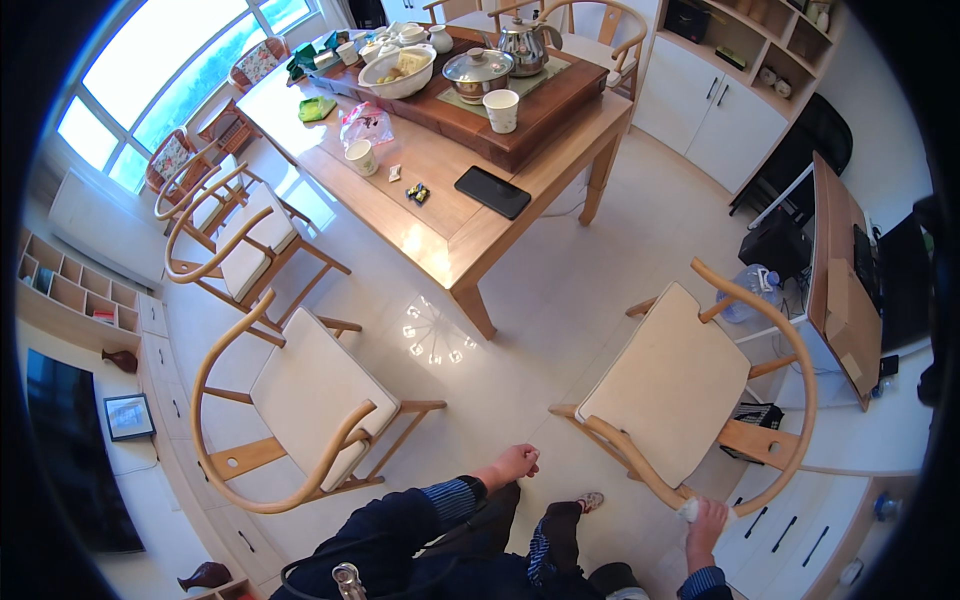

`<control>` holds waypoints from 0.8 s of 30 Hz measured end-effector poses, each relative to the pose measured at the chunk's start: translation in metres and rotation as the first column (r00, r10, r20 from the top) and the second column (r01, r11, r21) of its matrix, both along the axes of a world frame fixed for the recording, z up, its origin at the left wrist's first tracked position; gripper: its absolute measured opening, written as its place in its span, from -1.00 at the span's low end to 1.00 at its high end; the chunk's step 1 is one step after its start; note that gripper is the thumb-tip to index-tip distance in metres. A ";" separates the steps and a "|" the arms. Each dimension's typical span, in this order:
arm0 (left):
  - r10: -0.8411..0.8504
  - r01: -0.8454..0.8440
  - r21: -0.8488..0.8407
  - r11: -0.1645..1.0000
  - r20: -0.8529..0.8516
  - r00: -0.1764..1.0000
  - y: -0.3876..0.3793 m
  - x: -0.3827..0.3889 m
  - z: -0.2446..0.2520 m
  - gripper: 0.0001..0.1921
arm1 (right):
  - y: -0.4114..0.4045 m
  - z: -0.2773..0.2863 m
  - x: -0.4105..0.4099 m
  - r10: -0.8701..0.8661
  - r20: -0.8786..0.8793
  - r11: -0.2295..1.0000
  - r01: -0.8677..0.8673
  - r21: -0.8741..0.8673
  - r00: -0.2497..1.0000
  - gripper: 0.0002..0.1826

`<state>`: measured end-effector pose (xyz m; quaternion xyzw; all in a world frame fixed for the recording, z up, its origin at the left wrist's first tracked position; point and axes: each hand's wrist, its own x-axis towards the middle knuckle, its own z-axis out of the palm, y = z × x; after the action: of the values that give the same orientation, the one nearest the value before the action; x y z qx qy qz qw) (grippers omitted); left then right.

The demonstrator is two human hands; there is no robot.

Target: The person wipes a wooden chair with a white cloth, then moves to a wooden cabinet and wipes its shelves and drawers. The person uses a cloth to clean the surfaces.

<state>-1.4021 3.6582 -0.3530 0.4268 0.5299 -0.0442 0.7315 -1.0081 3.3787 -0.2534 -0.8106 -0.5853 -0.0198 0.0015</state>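
Observation:
My right hand is closed on a white cloth, which it presses against the curved wooden rail of an armchair at the right. That chair has a cream seat cushion and a light wood back splat. Over the floor, between this chair and a similar one, hangs my left hand with its fingers curled in. A small pale spot shows at its fingertips; whether it is an object is unclear. The left hand touches no furniture.
A second armchair stands at left, more chairs behind it. Ahead, the wooden table carries a black phone, paper cups, wrapped sweets and a tea tray with a kettle. A desk and a water bottle are beyond the right chair.

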 end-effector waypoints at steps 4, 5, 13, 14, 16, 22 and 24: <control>-0.187 0.191 0.248 0.950 -0.042 0.982 -0.004 0.025 -0.012 -0.65 | 0.000 -0.010 -0.003 0.005 -0.022 1.000 -0.004 0.007 1.000 -0.65; -0.209 0.226 0.329 0.917 -0.087 0.974 -0.004 0.034 -0.015 -0.65 | 0.013 -0.019 -0.015 -0.001 -0.161 1.000 0.002 0.007 0.987 -0.66; -0.365 0.426 0.767 0.480 -0.267 0.892 -0.001 0.099 0.014 -0.58 | 0.179 -0.082 -0.129 -0.111 -0.567 0.950 0.254 0.180 0.816 -0.57; -0.390 0.437 0.795 0.421 -0.277 0.878 0.001 0.107 0.023 -0.54 | 0.184 -0.077 -0.129 -0.078 -0.371 0.965 0.163 0.205 0.925 -0.54; -0.443 0.508 0.812 0.289 -0.357 0.822 -0.001 0.125 0.041 -0.47 | 0.170 -0.064 -0.119 -0.057 -0.232 0.986 0.091 0.139 0.971 -0.51; -0.548 0.737 0.671 0.083 -0.587 0.596 -0.036 0.187 0.075 -0.33 | 0.030 -0.019 -0.036 0.024 -0.205 0.996 -0.006 0.086 0.979 -0.52; -0.612 0.727 0.686 -0.020 -0.583 0.534 -0.044 0.208 0.078 -0.32 | -0.022 0.003 0.021 0.041 -0.172 0.995 -0.025 0.093 0.984 -0.55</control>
<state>-1.1942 3.6139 -0.2753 0.9367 0.2282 -0.1245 0.2346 -0.9867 3.3568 -0.2505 -0.7985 -0.5948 0.0246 0.0897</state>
